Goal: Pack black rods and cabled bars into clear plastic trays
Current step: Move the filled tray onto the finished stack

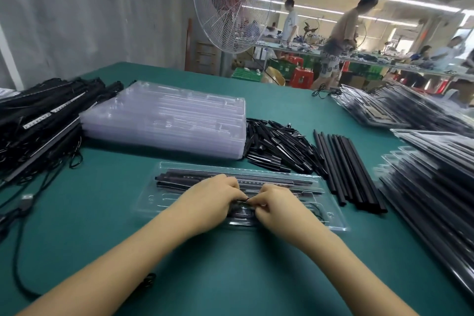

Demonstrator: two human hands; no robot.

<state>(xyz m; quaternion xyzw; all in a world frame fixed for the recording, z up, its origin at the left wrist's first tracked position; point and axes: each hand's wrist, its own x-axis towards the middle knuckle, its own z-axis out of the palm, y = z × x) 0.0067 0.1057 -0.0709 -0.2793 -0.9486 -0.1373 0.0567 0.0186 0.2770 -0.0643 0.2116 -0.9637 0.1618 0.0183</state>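
Note:
A clear plastic tray [164, 202] lies on the green table in front of me. Black bars [256, 178] sit in its far slots. My left hand [213, 195] and my right hand [274, 202] meet over the tray's near middle, both pinching a thin black cable [247, 200] that coils down into a compartment under my fingers. More cable [316, 209] loops in the tray to the right of my right hand. The coil under my hands is mostly hidden.
A stack of empty clear trays [164, 120] stands behind the tray. Cabled bars [38, 120] are piled at the left, short black pieces [277, 143] and long black rods [346, 169] at centre right, packed trays [431, 174] at the right. A fan [230, 2] stands beyond the table.

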